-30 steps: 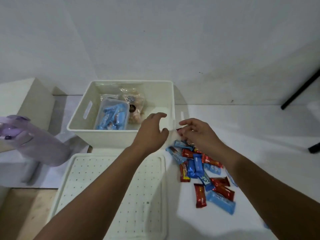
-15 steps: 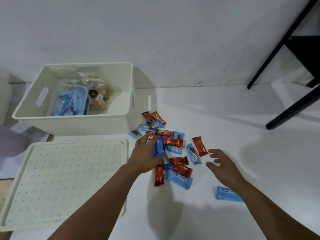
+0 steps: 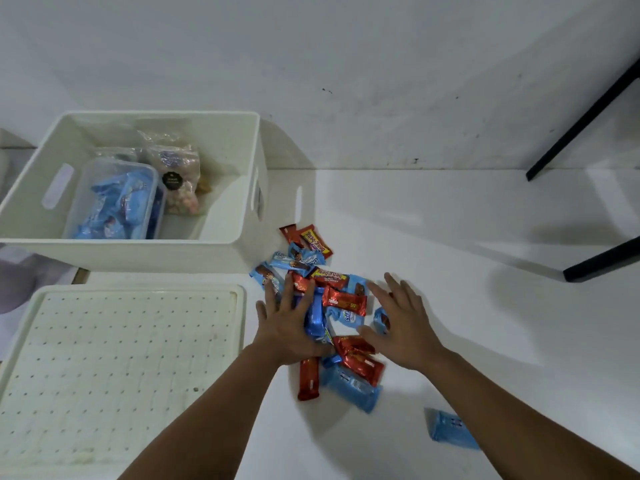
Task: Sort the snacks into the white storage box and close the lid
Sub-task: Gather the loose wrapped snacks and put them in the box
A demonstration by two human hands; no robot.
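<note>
On the white desk (image 3: 450, 237), just right of the storage box (image 3: 242, 140), lies a heap of small snack bars (image 3: 332, 299) in red and blue wrappers. Left hand (image 3: 289, 327): palm down, fingers spread, pressed flat on the left side of the heap, covering several blue and red bars; no closed grasp visible. Right hand (image 3: 401, 323): also wide open, fingers splayed, at the right edge of the heap, thumb near the red bars; whether it touches the wrappers, cannot tell. Neither hand has hold of anything.

One blue bar (image 3: 450, 429) lies apart, near-right, partly under the right forearm.

Box: far left, open, white w/ slot handles. Inside: a clear tub (image 3: 114, 202) of blue-wrapped snacks at left, and a clear bag (image 3: 178, 174) of small pale pieces w/ a black round label beside it, approx. centre.

Lid (image 3: 117, 348): off, lying flat on the near-left, just in front of the box; perforated w/ rows of dots.

Black frame legs (image 3: 585, 116) at far right.
</note>
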